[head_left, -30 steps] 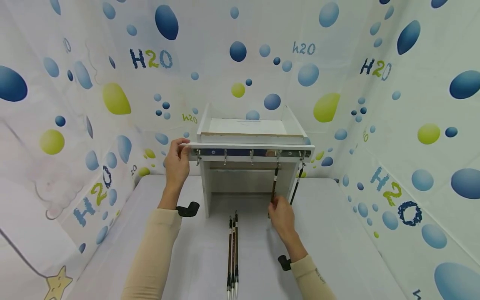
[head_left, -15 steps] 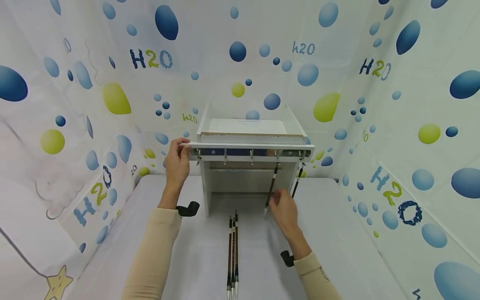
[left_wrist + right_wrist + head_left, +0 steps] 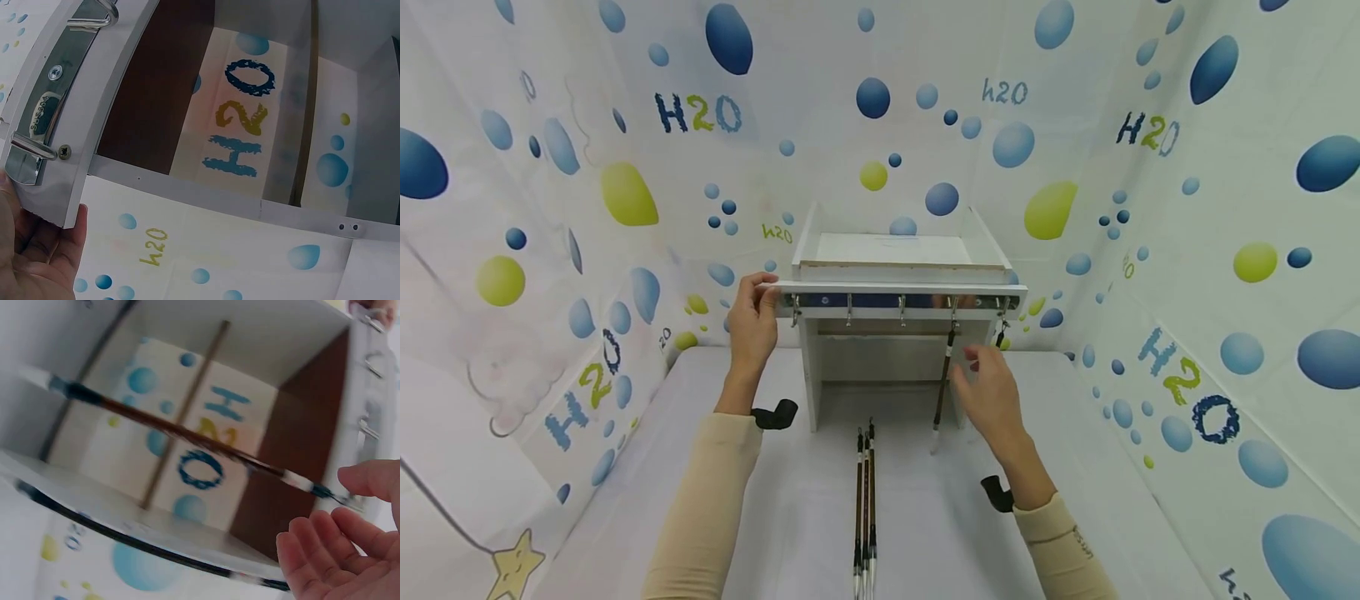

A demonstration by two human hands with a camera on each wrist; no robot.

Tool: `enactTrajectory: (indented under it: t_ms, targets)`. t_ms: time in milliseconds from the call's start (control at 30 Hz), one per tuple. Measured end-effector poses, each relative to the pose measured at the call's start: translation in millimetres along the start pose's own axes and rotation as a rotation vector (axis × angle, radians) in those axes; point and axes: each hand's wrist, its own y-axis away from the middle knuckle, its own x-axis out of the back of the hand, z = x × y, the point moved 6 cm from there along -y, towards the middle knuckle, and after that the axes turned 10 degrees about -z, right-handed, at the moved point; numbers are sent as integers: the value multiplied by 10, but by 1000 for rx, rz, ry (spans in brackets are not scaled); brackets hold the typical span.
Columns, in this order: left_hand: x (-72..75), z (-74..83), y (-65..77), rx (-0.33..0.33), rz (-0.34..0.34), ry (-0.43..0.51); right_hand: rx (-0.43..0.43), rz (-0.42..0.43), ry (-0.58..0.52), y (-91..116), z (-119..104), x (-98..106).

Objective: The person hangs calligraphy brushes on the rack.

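At the left end of a white board with a row of metal hooks [image 3: 872, 302], my left hand [image 3: 752, 325] grips the edge; the left wrist view shows its fingers curled round the board's end [image 3: 69, 206]. A brown-handled calligraphy brush [image 3: 943, 379] hangs from one hook, white tip down. Beside it, my right hand [image 3: 992, 392] is raised with loosely bent fingers and holds nothing. In the right wrist view that hand [image 3: 350, 544] is close to the brush's [image 3: 194, 437] loop end. A second, dark brush [image 3: 1001, 335] hangs from the rightmost hook, mostly hidden behind the hand.
The hook board fronts a white shelf unit [image 3: 811, 375] with an open top tray [image 3: 891, 250]. Three more brushes [image 3: 866, 500] lie side by side on the white-covered table [image 3: 790, 517], tips toward me. Patterned curtains [image 3: 820, 75] enclose the back and sides.
My right hand has let go of the hanging brush's lower part and moved up and right, its fingers opening. The brush hangs free. My left hand stays on the board.
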Motion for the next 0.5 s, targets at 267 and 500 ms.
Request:
enactTrajectory:
  t_ms: [267, 500]
  targets:
    - [7, 6, 3, 15, 3, 0, 103, 121, 19, -213, -146, 493]
    - [0, 9, 4, 25, -2, 3, 103, 172, 58, -477, -107, 788]
